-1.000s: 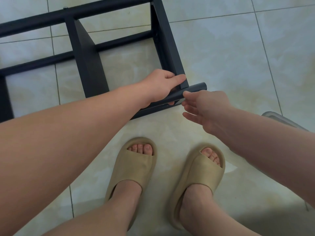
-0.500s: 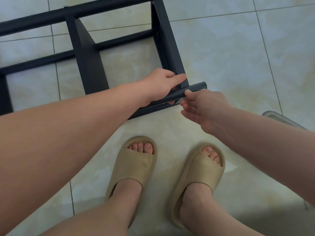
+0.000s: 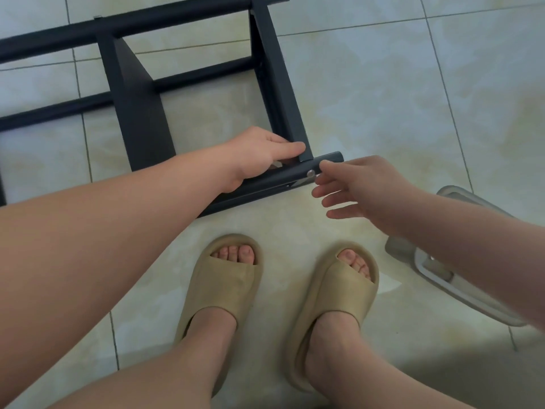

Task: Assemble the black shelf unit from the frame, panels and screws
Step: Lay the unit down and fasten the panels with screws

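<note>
The black frame (image 3: 59,39) lies on the floor across the upper left, with the left hand (image 3: 262,154) grasping its near rail at centre. The right hand (image 3: 365,187) has just let go and drawn back, fingers released, baring a screw (image 3: 310,173) seated in the rail end, so I'd say that joint is fastened. A tub (image 3: 402,249) at right and slippers (image 3: 227,278) below crowd the footing, though nothing blocks the frame.

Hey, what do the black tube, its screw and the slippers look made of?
Black tube: probably painted metal, smooth with a dull sheen. Screw: bare metal, its round head silvery and shiny. Slippers: likely moulded foam or rubber, matte beige, thick and seamless.
</note>
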`<state>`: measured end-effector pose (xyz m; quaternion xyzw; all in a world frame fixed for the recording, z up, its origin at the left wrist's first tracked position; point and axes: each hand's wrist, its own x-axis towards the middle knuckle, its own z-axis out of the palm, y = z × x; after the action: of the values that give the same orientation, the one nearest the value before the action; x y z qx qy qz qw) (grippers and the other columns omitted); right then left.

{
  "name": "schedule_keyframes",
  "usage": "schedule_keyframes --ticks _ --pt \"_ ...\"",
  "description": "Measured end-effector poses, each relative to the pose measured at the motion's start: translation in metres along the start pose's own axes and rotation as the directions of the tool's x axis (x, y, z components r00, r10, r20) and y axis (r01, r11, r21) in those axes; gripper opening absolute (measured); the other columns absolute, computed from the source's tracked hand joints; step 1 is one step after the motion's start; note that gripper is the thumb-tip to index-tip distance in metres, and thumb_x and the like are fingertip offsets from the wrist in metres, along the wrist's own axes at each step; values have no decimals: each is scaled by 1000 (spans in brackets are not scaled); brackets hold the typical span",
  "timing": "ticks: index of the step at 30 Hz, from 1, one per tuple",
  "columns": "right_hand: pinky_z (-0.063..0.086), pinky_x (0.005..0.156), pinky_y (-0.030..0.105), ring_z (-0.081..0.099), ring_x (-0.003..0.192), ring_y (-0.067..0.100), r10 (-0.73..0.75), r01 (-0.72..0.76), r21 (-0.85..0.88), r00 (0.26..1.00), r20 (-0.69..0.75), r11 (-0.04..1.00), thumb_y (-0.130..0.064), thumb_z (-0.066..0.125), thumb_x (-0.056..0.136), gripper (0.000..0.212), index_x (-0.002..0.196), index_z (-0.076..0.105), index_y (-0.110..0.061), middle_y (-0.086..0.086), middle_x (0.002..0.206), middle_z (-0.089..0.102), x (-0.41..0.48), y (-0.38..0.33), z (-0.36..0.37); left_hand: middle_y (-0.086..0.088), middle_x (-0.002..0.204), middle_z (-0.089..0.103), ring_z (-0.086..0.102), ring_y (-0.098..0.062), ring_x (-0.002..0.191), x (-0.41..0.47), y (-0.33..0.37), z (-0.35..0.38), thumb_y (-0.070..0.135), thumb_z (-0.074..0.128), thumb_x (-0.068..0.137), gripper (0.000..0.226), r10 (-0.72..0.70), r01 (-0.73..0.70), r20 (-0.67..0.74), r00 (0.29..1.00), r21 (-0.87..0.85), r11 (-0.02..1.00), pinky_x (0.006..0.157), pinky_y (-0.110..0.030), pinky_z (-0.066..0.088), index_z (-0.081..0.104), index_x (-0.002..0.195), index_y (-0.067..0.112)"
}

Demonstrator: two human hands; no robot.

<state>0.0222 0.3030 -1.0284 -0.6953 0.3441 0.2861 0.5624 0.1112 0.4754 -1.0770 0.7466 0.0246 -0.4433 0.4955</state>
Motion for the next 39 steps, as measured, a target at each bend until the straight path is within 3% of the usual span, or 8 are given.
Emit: schedule_keyframes --ticks 3,7,10,12,15,21,31,39 --pt "62 61 30 69 65 12 -142 131 -170 988 -58 977 -29 62 98 26 90 73 -7 3 79 76 -12 9 -28 5 75 72 61 -11 66 -11 -1 13 49 73 86 30 46 -16 -207 977 144 990 67 -28 47 72 75 21" --pt "59 58 23 67 64 7 -247 186 -294 951 -186 938 -22 62 98 20 87 72 -10 -3 75 75 -29 39 -76 11 74 52 49 -9 70 -37 7 40 41 67 88 26 483 -275 -421 768 464 842 61 -30 39 51 78 23" --pt "59 62 26 70 72 13 -233 133 -328 929 -288 935 -22 61 98 19 84 72 -14 -2 76 75 -41 79 -111 9 88 54 52 -14 82 -50 21 74 35 64 91 17 677 -500 -86 731 608 617 70 -34 44 56 91 21" --pt "60 71 41 70 75 25 -198 66 -372 923 -330 926 -23 62 97 21 81 72 -16 -1 74 74 -44 109 -132 3 109 58 53 -19 99 -50 25 103 39 60 94 22 657 -589 214 723 688 424 84 -37 46 58 107 21" --pt "50 64 31 67 70 18 -145 -51 -446 907 -394 894 -25 63 96 20 78 72 -23 -12 65 70 -41 154 -156 1 138 49 44 -22 125 -44 24 144 36 54 95 35 526 -678 568 632 735 22 95 -36 42 53 128 23" --pt "38 78 26 58 81 20 4 -258 -495 889 -457 829 -19 57 98 28 122 70 -15 7 105 73 -10 203 -182 -2 164 25 13 -27 153 -20 22 187 16 49 94 44 329 -713 843 425 536 -452 117 -44 25 45 138 21" --pt "41 80 33 61 112 38 24 -331 -537 866 -499 776 -15 58 97 37 134 58 -13 19 125 65 28 222 -200 -4 146 50 19 -29 151 15 21 216 16 38 103 24 210 -762 878 429 477 -437 121 -52 12 55 120 20" --pt "43 67 38 55 83 36 -46 -374 -761 883 -467 530 5 48 90 18 103 58 -2 21 99 58 38 219 -198 -2 144 51 22 -27 148 14 16 211 5 24 96 42 272 -761 861 431 508 -404 123 -45 10 54 122 20"
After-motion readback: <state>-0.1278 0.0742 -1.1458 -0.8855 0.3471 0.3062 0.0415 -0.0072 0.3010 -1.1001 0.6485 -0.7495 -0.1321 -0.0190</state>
